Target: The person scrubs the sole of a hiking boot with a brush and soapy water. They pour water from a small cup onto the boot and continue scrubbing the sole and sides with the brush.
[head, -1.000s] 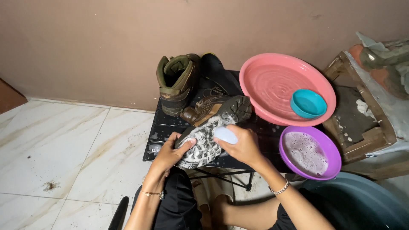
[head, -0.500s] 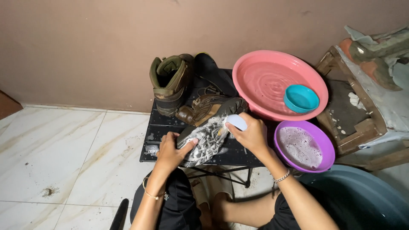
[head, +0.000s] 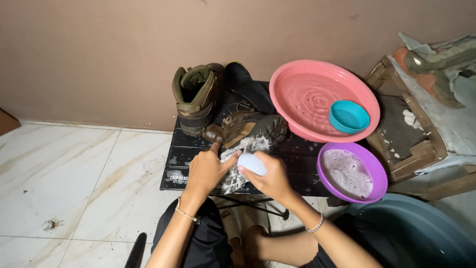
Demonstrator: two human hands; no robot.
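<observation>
A soapy brown boot (head: 250,130) lies on its side on a small black table (head: 181,161), its sole facing me and covered in foam. My left hand (head: 208,168) grips the boot from the left, index finger pointing up along it. My right hand (head: 267,176) holds a white brush (head: 251,163) pressed against the foamy sole. A second olive-brown boot (head: 198,97) stands upright at the table's back left, beside a dark shoe (head: 245,84).
A pink basin (head: 297,119) of water with a teal cup (head: 348,116) in it sits at the back right. In front of it stands a purple bowl (head: 369,188) of suds. A wooden stool (head: 421,144) is at the right, a dark tub (head: 416,233) below it. Marble floor tiles (head: 74,178) lie left.
The view has shifted and both hands with the boot now sit lower in the frame. My right hand has drawn the brush down the sole toward me.
</observation>
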